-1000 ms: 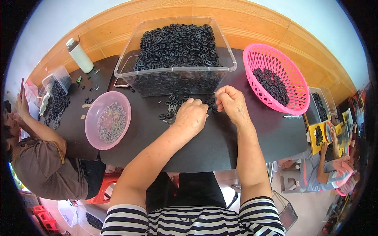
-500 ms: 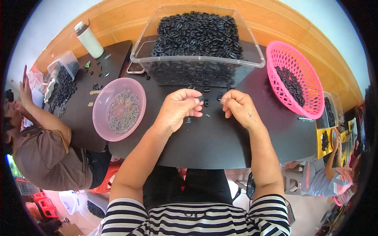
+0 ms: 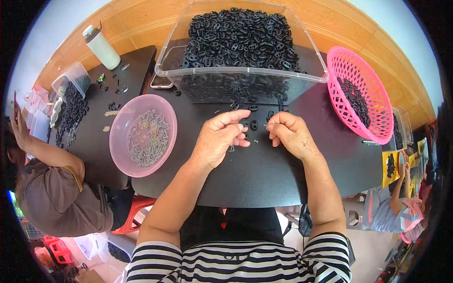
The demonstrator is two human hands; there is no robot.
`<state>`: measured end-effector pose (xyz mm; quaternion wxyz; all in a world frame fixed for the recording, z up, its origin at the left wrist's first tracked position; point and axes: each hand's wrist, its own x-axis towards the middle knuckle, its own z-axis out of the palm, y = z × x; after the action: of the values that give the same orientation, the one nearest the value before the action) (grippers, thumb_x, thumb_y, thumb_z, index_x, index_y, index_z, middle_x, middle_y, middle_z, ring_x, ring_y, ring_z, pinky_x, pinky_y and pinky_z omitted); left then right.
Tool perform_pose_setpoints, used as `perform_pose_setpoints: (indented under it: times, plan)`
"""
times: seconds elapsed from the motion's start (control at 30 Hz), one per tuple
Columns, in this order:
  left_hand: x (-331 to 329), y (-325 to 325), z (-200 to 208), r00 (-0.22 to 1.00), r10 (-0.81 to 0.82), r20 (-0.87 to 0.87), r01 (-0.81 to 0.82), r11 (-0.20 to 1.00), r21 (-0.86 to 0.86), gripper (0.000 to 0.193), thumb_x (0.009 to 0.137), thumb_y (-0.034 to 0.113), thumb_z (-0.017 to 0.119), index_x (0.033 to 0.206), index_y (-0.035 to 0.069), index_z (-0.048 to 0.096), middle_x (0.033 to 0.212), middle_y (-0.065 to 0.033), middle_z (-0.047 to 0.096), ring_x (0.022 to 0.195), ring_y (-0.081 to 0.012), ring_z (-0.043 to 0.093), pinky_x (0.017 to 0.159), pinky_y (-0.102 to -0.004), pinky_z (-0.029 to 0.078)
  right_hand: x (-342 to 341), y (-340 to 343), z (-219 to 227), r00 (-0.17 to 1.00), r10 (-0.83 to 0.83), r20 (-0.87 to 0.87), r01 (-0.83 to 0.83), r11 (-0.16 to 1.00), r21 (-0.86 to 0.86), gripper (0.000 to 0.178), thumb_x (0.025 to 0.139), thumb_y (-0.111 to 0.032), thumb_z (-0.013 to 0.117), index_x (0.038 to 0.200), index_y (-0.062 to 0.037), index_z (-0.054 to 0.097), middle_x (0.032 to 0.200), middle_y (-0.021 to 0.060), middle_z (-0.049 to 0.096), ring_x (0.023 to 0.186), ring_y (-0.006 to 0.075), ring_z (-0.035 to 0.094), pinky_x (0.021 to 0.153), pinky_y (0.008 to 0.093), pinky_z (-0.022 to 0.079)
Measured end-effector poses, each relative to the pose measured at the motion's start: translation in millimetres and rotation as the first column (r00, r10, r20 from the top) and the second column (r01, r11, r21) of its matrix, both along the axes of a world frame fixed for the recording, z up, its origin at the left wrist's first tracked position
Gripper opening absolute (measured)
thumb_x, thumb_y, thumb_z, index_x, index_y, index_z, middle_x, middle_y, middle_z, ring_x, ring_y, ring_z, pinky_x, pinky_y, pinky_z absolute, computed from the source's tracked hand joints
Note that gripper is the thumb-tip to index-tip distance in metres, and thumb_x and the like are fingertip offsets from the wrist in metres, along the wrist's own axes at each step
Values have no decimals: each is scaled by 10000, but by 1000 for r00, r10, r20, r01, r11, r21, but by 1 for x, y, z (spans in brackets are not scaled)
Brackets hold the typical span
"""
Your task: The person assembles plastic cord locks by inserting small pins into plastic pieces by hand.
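Observation:
Low over the dark table, my left hand (image 3: 220, 137) is closed, thumb and fingers around a small black plastic piece (image 3: 245, 124), mostly hidden. To its right, my right hand (image 3: 289, 134) pinches with thumb and forefinger; a tiny pale piece (image 3: 266, 126) shows at the tips, too small to name. Several black oval two-holed pieces lie between and beyond the hands, one black oval (image 3: 254, 125) in the gap. A small clear part (image 3: 255, 141) rests on the tabletop just below them. The hands are apart.
A clear bin (image 3: 236, 71) heaped with black ovals stands behind my hands. To the left sits a pink bowl (image 3: 118, 158) of small greyish clear parts; to the right, a pink basket (image 3: 380, 104) with black pieces. A bottle (image 3: 104, 51) stands far left. People sit on both sides.
The view has shifted slightly, so the table things sit a little differently. Both hands remain nearly in place, my left fingers turned a little; the black piece is now more hidden by them.

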<state>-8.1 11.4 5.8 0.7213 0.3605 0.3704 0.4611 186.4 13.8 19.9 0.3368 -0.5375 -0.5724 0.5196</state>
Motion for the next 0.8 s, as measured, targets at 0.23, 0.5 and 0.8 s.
perform_pose_setpoints:
  times: [0.23, 0.5, 0.8]
  plan:
    - [2, 1, -4, 998, -37, -54, 36, 999, -23, 113, 819, 25, 521, 920, 5, 569, 818, -70, 551, 697, -113, 544, 655, -291, 527, 3, 1, -1, 1000, -5, -11, 5, 1000, 15, 118, 794, -137, 523, 757, -34, 566, 623, 14, 556, 533, 72, 521, 499, 218, 427]
    - [2, 2, -4, 1000, -7, -29, 7, 1000, 4, 92, 803, 37, 568, 891, 12, 562, 807, -49, 568, 667, -115, 555, 654, -263, 516, 4, 2, -2, 1000, 12, -14, -12, 1000, 1, 116, 792, -134, 519, 759, -34, 567, 623, 18, 557, 529, 75, 522, 506, 221, 439]
    - [2, -2, -6, 999, -44, -26, 45, 998, 39, 152, 820, 98, 581, 942, 7, 571, 831, -67, 579, 720, -140, 587, 635, -283, 522, 2, -2, 3, 996, -1, -94, 0, 1000, -13, 76, 799, -81, 519, 756, -29, 554, 619, 16, 541, 524, 79, 512, 498, 214, 429]
